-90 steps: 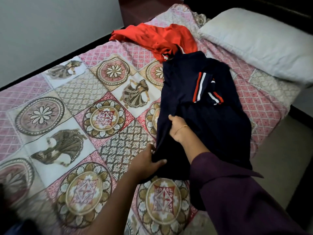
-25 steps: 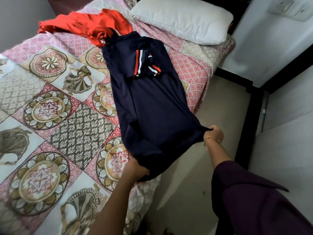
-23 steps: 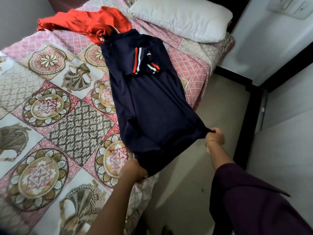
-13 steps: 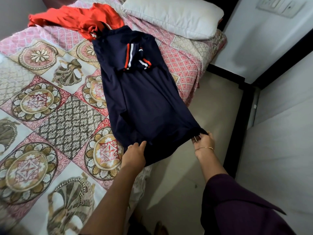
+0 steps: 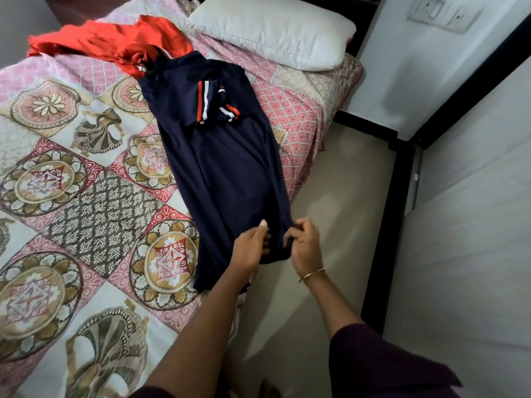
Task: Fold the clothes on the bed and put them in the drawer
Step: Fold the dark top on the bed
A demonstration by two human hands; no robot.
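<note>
A navy shirt (image 5: 227, 168) with red and white sleeve stripes lies lengthwise near the bed's right edge, folded into a narrow strip with its sleeves tucked on top. My left hand (image 5: 249, 249) pinches the lower hem, thumb on top. My right hand (image 5: 305, 245) has its fingers curled on the hem's right corner, which hangs just past the bed edge. The two hands are close together. A crumpled red garment (image 5: 115, 43) lies beyond the shirt's collar at the far side of the bed. No drawer is in view.
The patterned bedcover (image 5: 86, 202) covers the bed on the left. A white pillow (image 5: 273, 27) lies at the head of the bed. Beige floor (image 5: 339, 202) runs along the right, bounded by a black skirting and grey walls with a switch plate (image 5: 442, 12).
My right hand has moved left with the hem corner, narrowing the shirt's lower end. My left hand has gone from flat on the cloth to pinching the hem. The view has shifted slightly.
</note>
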